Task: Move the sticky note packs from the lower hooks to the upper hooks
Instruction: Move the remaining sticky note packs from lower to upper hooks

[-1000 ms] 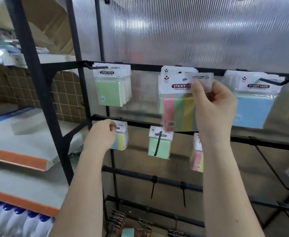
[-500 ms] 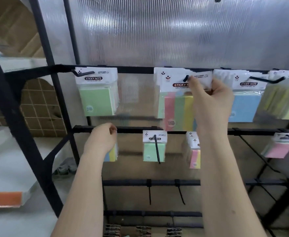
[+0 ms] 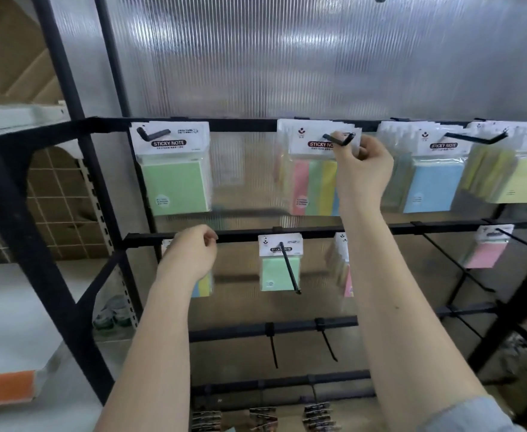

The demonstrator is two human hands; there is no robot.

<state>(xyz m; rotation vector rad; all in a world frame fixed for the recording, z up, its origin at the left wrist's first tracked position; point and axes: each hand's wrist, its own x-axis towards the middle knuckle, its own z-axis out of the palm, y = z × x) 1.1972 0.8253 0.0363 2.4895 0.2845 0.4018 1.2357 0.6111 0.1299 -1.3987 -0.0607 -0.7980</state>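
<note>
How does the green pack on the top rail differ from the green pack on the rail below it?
The upper green pack looks larger than the lower green pack. The upper one's hook tip is bent; the lower one's hook runs long and straight across its face. Neither hand touches either. Both have white header cards and green notes.

Both our bare forearms reach up and forward side by side. Our right hand [image 3: 362, 169] is raised the higher, wrist bent, fingers curled and thumb and forefinger pinched together at the top. Our left hand [image 3: 190, 254] sits lower, knuckles toward us, fingers curled under in a loose fist. A grey sleeve [image 3: 471, 416] shows at our right elbow.
</note>
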